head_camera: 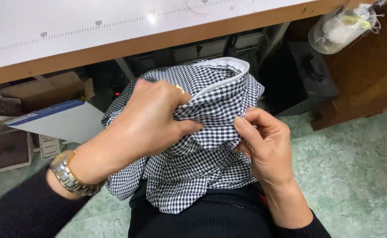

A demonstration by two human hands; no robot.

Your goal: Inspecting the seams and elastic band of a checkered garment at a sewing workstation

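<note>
Your left hand (151,119), with a metal wristwatch (70,176) on the wrist, is closed around a bunch of the black-and-white gingham cotton shirt (193,163), thumb and fingers clamping a fold near its white-edged collar band (229,72). Your right hand (264,145) pinches the same cloth just right of that fold, thumb pressed flat on top; the fingers underneath are hidden, so you cannot tell how much fabric they hold. The shirt sits bundled in your lap, near you, below the front edge of the white-topped desk with a wooden rim (158,42). The risk I see is the loose lower folds sliding off your lap onto the green tiled floor (356,176) if either pinch slackens, since nothing else supports them. Pulling the two grips apart too hard could also distort the collar seam. The clear plastic bag of scraps (341,26) hanging far right is well apart from your hands
</note>
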